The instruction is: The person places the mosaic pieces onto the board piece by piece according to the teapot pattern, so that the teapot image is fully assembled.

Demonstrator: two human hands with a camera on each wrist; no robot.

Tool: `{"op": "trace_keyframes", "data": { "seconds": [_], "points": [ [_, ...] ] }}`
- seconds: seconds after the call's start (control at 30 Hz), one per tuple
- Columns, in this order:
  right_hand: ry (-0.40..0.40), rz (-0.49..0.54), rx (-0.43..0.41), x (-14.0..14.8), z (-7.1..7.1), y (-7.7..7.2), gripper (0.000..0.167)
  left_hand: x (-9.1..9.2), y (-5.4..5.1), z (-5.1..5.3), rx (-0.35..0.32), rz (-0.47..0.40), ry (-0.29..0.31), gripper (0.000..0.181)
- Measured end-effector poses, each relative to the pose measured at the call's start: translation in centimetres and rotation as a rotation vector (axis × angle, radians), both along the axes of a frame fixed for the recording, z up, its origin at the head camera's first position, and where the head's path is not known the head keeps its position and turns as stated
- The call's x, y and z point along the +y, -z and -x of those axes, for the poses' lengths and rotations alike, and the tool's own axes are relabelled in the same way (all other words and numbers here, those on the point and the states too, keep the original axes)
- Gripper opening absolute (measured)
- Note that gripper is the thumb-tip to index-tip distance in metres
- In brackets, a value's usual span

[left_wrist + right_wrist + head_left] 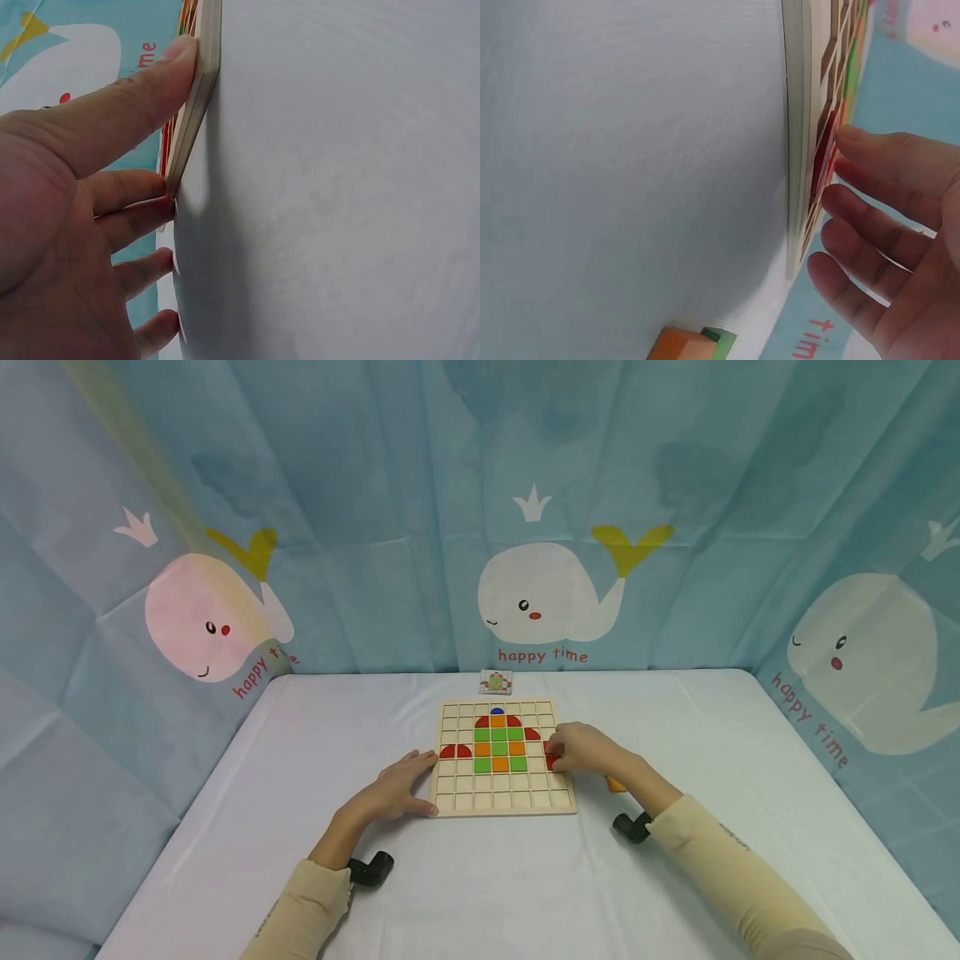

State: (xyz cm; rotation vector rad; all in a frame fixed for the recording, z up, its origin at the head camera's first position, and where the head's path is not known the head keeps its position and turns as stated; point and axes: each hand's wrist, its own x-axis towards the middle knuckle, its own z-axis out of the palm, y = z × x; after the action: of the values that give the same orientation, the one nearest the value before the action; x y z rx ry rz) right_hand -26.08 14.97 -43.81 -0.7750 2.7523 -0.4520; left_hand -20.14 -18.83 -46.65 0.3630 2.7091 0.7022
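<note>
A square wooden grid board lies on the table, with green, orange, red and blue tiles set in its cells. My left hand rests at the board's left edge, fingers spread, and the thumb touches its near corner. Over the board's right edge, my right hand has thumb and forefinger together at a red tile; the other fingers are loosely bent. Two red quarter-round tiles sit in cells near the left hand. Part of the right-hand tile is hidden by the fingers.
Beyond the board lies a small pattern card. An orange block and a green block lie on the table right of the board. Black wrist mounts sit by both sleeves. A whale-print curtain hangs behind the table.
</note>
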Motion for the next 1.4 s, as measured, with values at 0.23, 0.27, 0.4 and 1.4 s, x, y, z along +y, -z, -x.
{"op": "trace_keyframes", "data": {
  "seconds": [0.23, 0.27, 0.4, 1.4],
  "points": [
    [-0.004, -0.003, -0.018, -0.2, -0.08, 0.24, 0.014, 0.06, -0.14, -0.05, 0.002, -0.006, -0.001, 0.092],
    [-0.003, -0.002, -0.016, -0.22, -0.1, 0.27, 0.014, 0.06, -0.16, -0.06, 0.001, -0.006, 0.0, 0.092],
    [-0.019, 0.003, 0.013, -0.26, -0.17, 0.35, 0.013, 0.07, -0.39, -0.16, 0.001, -0.007, 0.008, 0.092],
    [0.028, 0.057, -0.034, 0.44, 0.18, -0.08, 0.011, 0.1, -0.28, -0.09, 0.002, -0.003, 0.01, 0.093]
  ]
}}
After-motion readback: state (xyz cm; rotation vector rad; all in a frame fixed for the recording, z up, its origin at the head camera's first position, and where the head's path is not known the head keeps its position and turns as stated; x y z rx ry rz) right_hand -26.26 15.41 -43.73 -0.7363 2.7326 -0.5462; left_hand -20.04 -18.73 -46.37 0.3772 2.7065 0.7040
